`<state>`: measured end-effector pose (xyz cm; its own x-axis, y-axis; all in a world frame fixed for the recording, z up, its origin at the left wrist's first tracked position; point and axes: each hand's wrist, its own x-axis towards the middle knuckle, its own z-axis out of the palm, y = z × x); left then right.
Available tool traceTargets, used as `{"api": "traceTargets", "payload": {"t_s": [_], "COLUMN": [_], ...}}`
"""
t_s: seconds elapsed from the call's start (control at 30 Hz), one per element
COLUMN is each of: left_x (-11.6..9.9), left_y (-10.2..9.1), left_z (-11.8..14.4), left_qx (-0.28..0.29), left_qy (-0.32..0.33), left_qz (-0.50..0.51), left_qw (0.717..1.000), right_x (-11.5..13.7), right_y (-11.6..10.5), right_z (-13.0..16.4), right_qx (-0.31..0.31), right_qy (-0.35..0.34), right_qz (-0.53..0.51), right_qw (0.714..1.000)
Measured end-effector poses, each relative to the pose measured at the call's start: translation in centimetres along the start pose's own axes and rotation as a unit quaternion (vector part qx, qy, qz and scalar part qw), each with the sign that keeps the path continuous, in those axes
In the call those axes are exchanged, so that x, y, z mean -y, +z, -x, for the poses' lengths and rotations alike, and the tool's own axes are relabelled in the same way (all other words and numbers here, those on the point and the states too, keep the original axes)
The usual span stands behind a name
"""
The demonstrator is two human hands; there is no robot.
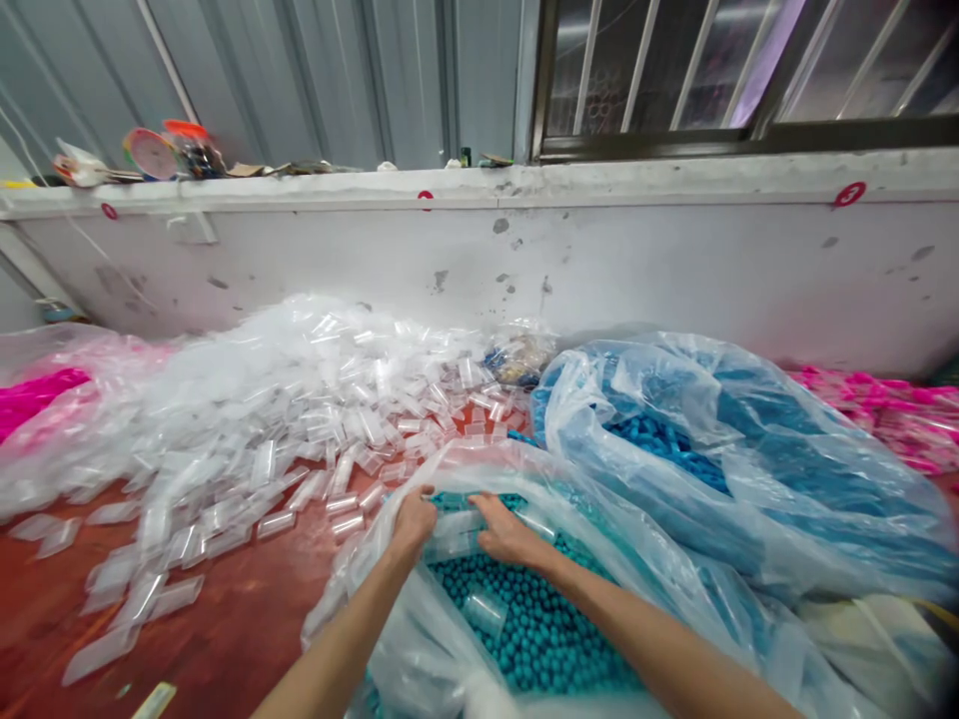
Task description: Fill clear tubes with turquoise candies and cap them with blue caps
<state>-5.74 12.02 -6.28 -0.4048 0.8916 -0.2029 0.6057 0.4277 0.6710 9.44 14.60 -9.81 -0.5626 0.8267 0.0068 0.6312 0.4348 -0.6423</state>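
Both my hands reach into a clear plastic bag (390, 619) full of small teal balls (539, 639). My left hand (412, 524) has its fingers curled at the bag's far edge, over a clear plastic tube. My right hand (509, 534) lies flat on the balls beside it, fingers pressed on a clear tube (457, 544). Another clear tube (483, 609) lies among the balls nearer to me. Whether either hand actually grips a tube is hidden by the fingers.
A big heap of clear plastic tubes (300, 399) covers the red table (240, 619) to the left. A second bag of blue balls (674, 439) sits at the right. Pink items (37, 394) lie at both sides. A white wall ledge (479, 185) runs behind.
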Motion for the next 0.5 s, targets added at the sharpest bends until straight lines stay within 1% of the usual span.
{"api": "traceTargets", "payload": {"t_s": [0.07,0.13,0.17,0.2,0.27,0.33,0.37,0.43,0.5], "left_x": [0.3,0.4,0.3,0.2,-0.3,-0.8,-1.0,-1.1,-1.0], "left_y": [-0.1,-0.2,-0.2,-0.3,-0.5,-0.6,-0.6,-0.6,-0.5], "left_z": [0.1,0.5,0.8,1.2,1.8,2.4,2.6,2.8,2.9], "left_qx": [0.024,0.045,0.056,0.064,0.065,0.063,0.064,0.072,0.081], "left_qy": [0.022,0.057,0.084,0.117,0.187,0.231,0.234,0.219,0.216], "left_qz": [-0.004,-0.012,-0.031,-0.064,-0.150,-0.218,-0.231,-0.242,-0.252], "left_qw": [0.999,0.997,0.994,0.989,0.969,0.946,0.942,0.943,0.940], "right_x": [0.3,0.6,0.8,0.9,1.3,1.7,1.9,2.2,2.1], "right_y": [0.3,0.3,0.2,0.1,-0.4,-1.0,-1.3,-1.6,-1.8], "right_z": [0.4,0.2,-0.1,-0.5,-1.2,-1.7,-1.8,-1.7,-1.2], "right_qx": [0.026,0.017,0.009,0.005,-0.001,-0.014,-0.024,-0.042,-0.055], "right_qy": [-0.022,-0.034,-0.039,-0.043,-0.042,-0.030,-0.021,-0.004,0.017], "right_qz": [0.053,0.086,0.087,0.084,0.073,0.067,0.066,0.068,0.050], "right_qw": [0.998,0.996,0.995,0.996,0.996,0.997,0.997,0.997,0.997]}}
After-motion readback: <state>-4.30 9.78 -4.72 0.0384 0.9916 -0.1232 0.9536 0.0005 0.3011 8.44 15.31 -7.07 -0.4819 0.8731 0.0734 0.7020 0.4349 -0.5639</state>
